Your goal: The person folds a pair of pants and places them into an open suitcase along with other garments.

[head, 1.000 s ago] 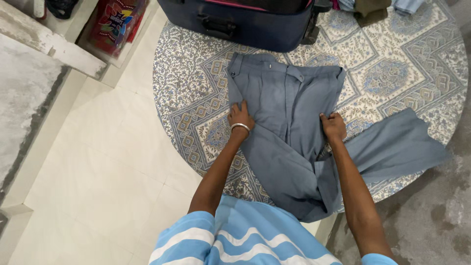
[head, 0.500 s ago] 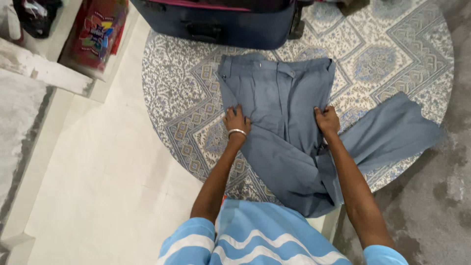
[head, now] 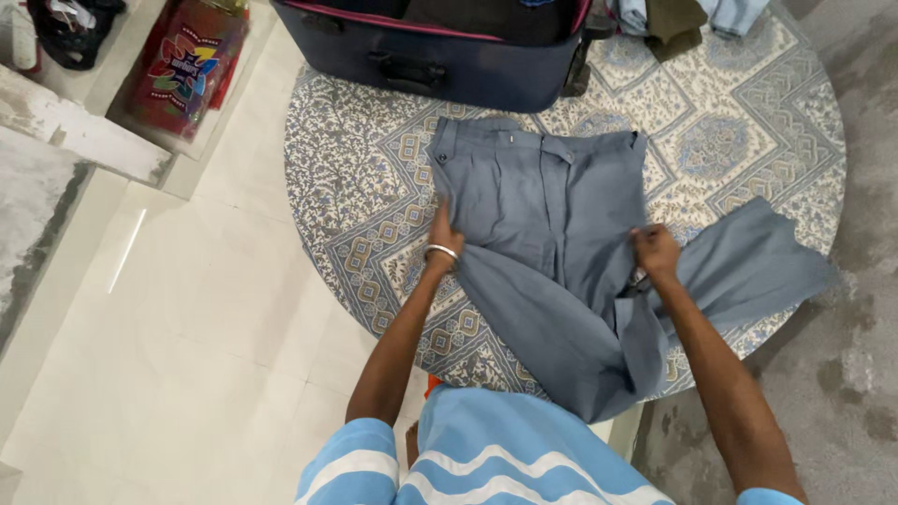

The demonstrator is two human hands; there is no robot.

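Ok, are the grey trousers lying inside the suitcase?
No, the grey trousers lie spread on the patterned round cloth in front of the dark blue suitcase, gripped at the sides by left hand and right hand.

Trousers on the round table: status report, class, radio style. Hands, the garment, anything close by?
Left hand and right hand gripping grey trousers at opposite edges. Waistband flat on patterned tablecloth, one leg splayed right. Dark suitcase just beyond waistband.

Both arms extended forward over grey trousers (head: 538,234). Left hand (head: 444,234) pinches trousers' left edge, silver bangle (head: 441,251) at wrist. Right hand (head: 655,252) fisted, gripping trousers' right edge. 2 elbows nearly straight, striped sleeves at shoulders.
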